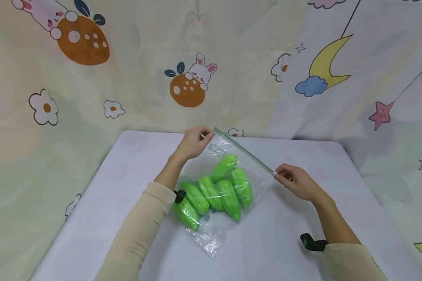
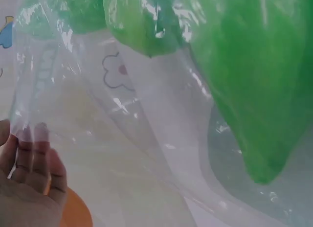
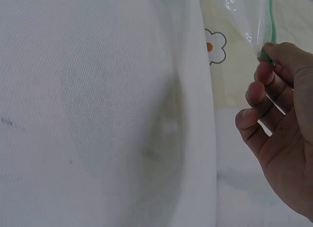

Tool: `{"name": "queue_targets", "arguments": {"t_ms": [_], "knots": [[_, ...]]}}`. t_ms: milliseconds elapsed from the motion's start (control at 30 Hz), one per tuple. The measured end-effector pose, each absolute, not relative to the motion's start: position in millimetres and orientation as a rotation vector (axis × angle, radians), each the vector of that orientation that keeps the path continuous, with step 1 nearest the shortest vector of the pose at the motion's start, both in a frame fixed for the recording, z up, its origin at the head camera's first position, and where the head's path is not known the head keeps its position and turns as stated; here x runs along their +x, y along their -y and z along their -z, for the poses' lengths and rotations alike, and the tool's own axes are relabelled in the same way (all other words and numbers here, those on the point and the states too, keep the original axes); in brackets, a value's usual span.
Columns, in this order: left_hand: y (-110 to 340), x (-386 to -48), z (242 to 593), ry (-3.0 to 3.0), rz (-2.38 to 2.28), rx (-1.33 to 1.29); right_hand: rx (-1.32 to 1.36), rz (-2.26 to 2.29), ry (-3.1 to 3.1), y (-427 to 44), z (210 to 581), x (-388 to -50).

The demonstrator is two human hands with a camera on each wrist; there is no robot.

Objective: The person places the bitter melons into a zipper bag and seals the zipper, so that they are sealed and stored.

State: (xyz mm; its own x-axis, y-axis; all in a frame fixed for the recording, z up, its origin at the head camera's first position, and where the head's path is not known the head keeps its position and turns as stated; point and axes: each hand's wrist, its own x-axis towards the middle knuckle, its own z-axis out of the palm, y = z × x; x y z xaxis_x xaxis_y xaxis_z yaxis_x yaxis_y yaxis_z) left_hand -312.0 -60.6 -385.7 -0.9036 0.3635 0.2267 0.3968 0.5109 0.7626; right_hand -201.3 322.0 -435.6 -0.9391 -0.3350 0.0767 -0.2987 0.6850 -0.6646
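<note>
A clear zip bag with a green seal strip hangs tilted between both hands, its strip sloping down to the right. Inside lie several bright green, plump, tapered vegetable-like pieces. At the strip's upper left end, my left hand pinches the bag's corner; the left wrist view shows fingers partly behind the film. My right hand pinches the other end between thumb and forefinger, beside a small white part of the strip. In the right wrist view its remaining fingers are loosely bent.
A white-covered table lies under the bag, its back corners rounded. Behind it hangs a cloth printed with rabbits, flowers, a moon and stars. Dark wrist cameras sit at the left cuff and the right cuff.
</note>
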Motion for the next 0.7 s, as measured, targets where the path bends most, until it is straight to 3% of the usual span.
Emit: {"name": "queue_targets", "arguments": {"t_ms": [700], "knots": [[77,-290,392,2.905,1.337,-0.747,-0.432,0.909,-2.848,-335,435,-201]]}}
